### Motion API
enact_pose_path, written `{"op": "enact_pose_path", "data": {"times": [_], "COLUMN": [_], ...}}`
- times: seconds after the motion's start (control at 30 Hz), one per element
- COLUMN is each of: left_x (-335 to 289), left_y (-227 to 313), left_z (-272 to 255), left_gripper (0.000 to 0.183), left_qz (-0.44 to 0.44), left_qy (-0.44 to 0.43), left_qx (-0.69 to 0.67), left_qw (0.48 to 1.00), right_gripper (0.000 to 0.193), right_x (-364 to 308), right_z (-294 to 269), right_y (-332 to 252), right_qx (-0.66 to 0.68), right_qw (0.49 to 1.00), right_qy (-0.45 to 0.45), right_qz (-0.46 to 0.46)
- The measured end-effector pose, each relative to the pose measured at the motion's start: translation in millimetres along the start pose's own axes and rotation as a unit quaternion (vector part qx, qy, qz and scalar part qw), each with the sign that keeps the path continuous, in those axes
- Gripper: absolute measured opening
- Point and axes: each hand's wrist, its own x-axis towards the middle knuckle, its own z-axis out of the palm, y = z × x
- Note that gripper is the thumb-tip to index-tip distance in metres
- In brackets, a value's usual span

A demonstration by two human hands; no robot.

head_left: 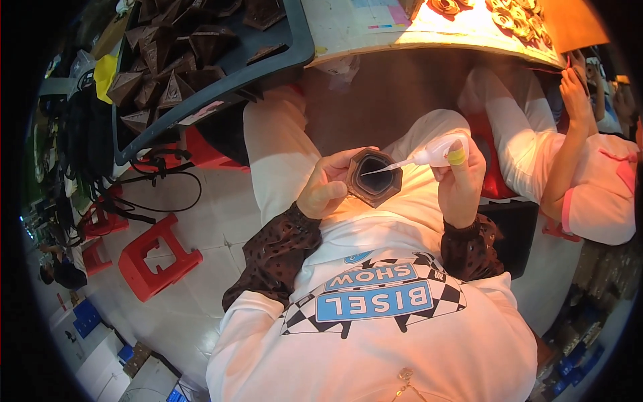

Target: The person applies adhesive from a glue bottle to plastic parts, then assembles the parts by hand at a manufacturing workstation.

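Observation:
My left hand [325,189] grips a dark brown faceted hollow piece [383,198], shaped like a small angular cup, with its opening facing up. In my right hand [462,181] is a small white squeeze bottle [437,151] with a long thin nozzle and a yellow-green patch. The bottle is tilted toward the left. Its nozzle tip reaches over the opening of the brown piece; whether it touches the inner wall I cannot tell. Both hands are held above my lap.
A dark tray [303,41] heaped with similar brown faceted pieces [173,90] stands at the far left. A lit table [375,41] at the far right bears several rose-shaped pieces [516,19]. A red stool [155,258] is on the floor at left. Another person [589,167] sits at right.

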Motion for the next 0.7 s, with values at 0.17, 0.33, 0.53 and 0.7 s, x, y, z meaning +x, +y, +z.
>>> {"op": "enact_pose_path", "data": {"times": [0.17,0.33,0.53,0.7], "left_x": [1.3,-2.2,-1.0,-0.8], "left_y": [0.1,-1.0,-1.6,-0.8], "left_z": [-1.7,-4.2,-2.2,-1.6], "left_gripper": [0.078,0.077,0.075,0.076], "left_qz": [-0.005,0.003,0.005,0.000], "left_qy": [-0.020,-0.013,-0.020,-0.016], "left_qx": [-0.020,-0.019,-0.031,-0.037], "left_qw": [1.000,1.000,0.999,0.999], "right_gripper": [0.028,0.026,0.028,0.026], "right_x": [-2.3,-3.9,-6.4,-5.3], "right_z": [-0.2,7.8,5.2,5.8], "right_y": [3.6,-0.5,-2.2,-0.9], "right_qx": [-0.051,-0.098,-0.133,-0.139], "right_qw": [0.999,0.995,0.991,0.990], "right_qy": [-0.007,0.005,-0.009,-0.012], "right_qz": [-0.003,-0.023,-0.017,-0.027]}}
